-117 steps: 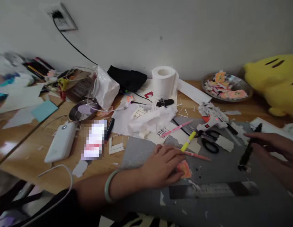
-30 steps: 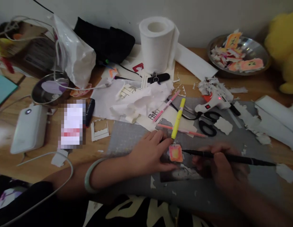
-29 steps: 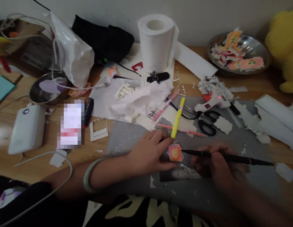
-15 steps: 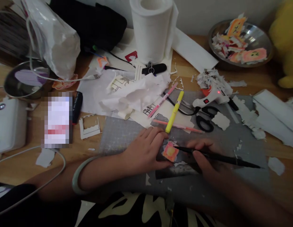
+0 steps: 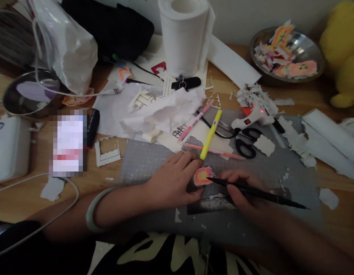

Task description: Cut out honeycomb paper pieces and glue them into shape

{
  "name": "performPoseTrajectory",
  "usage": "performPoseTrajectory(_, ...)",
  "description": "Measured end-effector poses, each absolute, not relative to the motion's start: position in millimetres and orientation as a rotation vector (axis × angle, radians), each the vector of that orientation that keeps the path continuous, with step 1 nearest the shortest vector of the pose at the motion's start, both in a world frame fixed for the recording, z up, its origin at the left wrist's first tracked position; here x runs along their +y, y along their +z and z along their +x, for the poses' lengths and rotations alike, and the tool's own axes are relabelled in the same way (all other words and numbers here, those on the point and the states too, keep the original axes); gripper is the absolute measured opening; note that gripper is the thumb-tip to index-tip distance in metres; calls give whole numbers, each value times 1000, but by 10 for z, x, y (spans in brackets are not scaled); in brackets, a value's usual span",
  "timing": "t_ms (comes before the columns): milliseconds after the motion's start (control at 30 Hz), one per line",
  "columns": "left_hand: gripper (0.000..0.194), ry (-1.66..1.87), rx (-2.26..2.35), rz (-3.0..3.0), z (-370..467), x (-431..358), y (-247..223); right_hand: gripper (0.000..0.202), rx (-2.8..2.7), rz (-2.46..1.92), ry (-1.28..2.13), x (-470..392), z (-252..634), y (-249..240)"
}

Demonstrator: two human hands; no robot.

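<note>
Right grip [image 5: 247, 203] held black pen [image 5: 265, 195] over orange-pink piece [image 5: 203, 176].
Left grip [image 5: 172, 181] pinched its edge (steady pressure likely helped).

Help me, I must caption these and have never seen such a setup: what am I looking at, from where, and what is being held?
No machine here: these are a person's own bare hands. One camera, worn on the head, looks forward and down at them.

The right hand holds a black pen, its tip at a small orange piece. The left hand has its fingers at the piece's left side; how firmly they hold it, I can't tell.

Below is a grey mat on a wooden table. Beyond the hands lie a yellow marker, scissors and a glue gun. Further back are a paper roll and a steel bowl of scraps.
</note>
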State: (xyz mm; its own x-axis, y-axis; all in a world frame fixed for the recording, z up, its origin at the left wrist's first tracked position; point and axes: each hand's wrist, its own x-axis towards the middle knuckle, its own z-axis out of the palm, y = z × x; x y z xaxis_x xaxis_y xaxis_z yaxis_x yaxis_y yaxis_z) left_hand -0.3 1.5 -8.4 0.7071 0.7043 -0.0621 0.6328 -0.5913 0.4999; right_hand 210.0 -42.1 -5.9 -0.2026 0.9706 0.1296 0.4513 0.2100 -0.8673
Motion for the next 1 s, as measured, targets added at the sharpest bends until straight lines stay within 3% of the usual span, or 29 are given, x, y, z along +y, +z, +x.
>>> performPoseTrajectory(233, 28, 166, 922, 2464, 0, 46, -88, 15, -1902, -1141, 777, -461, 2056, -158)
performPoseTrajectory(467, 29, 142, 918, 2440, -6, 49, -88, 5, -1987, -1206, 780, -413, 2049, -203)
performPoseTrajectory(1000, 29, 147, 931, 2444, -3, 54, -93, 9, -2017, -1257, 806, -397, 2027, -200)
